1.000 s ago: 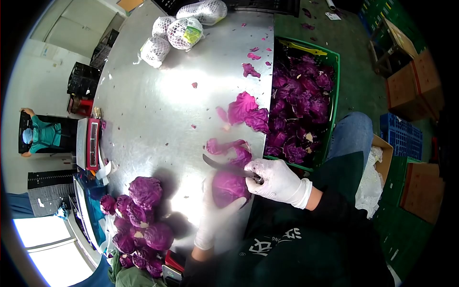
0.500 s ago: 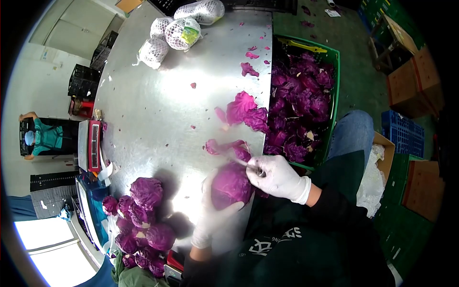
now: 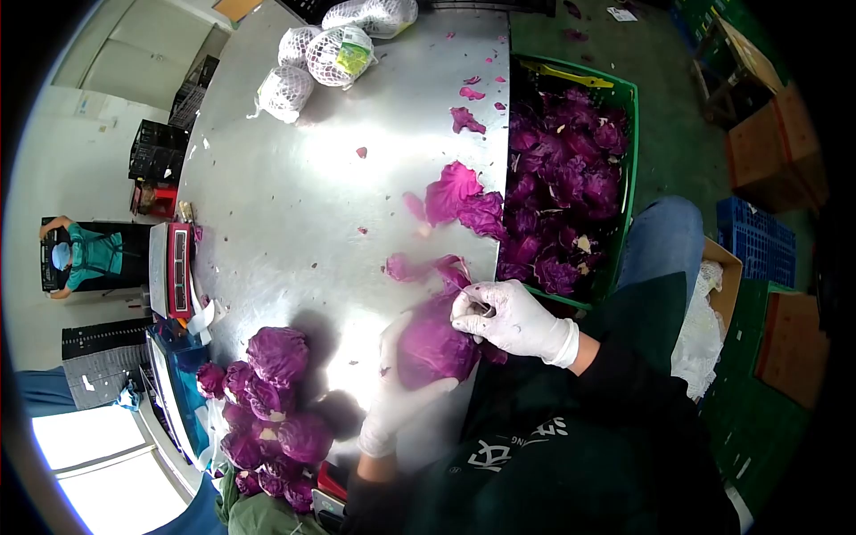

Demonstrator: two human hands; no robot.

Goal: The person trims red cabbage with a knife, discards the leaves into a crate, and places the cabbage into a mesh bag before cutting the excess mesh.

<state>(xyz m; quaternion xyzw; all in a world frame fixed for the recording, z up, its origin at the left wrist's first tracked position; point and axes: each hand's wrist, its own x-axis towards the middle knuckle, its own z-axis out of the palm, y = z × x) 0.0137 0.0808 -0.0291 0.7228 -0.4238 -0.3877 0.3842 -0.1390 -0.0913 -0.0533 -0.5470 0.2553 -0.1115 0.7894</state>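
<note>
While the purple cabbage point(image 3: 432, 343) sits at the near edge of the steel surface point(image 3: 294, 205), lower middle of the frame, the left hand point(image 3: 392, 401) wraps around its underside. The right hand point(image 3: 513, 319) is clenched on top, gripping a mostly hidden knife point(image 3: 480, 308). Loose leaves point(image 3: 459, 201) lie above, with a green crate point(image 3: 629, 134) of trimmings at right.
</note>
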